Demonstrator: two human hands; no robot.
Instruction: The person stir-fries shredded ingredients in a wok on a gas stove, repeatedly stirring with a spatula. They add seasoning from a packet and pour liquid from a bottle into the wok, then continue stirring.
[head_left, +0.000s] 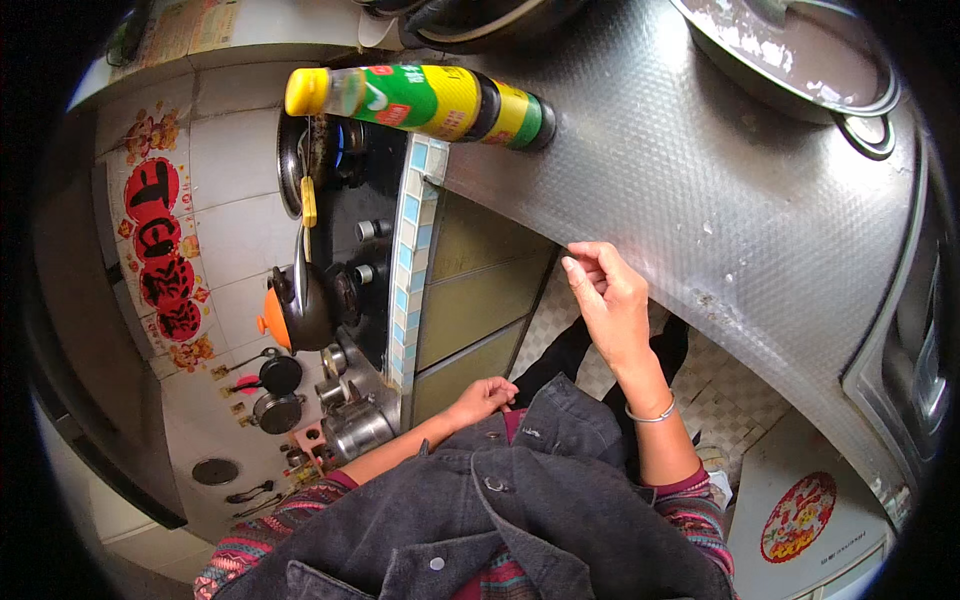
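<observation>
My right hand (611, 300) is raised at the front edge of the steel countertop (600, 187), its fingers curled and the thumb tip near the index finger; nothing shows between them. A bracelet circles that wrist. Low against my dark denim vest is my left hand (484, 399), fingers bent, and whether it holds anything is unclear. Beyond both hands, a glass sauce bottle (450, 105) with a yellow cap and a green and yellow label stands near the counter's left end, touched by neither hand.
A lidded pan (802, 60) sits at the upper right and a dark wok (487, 22) at the top. On the left, a gas stove (367, 195) carries a black pot with an orange lid (277, 319). A steel pot (356, 429) stands beyond it.
</observation>
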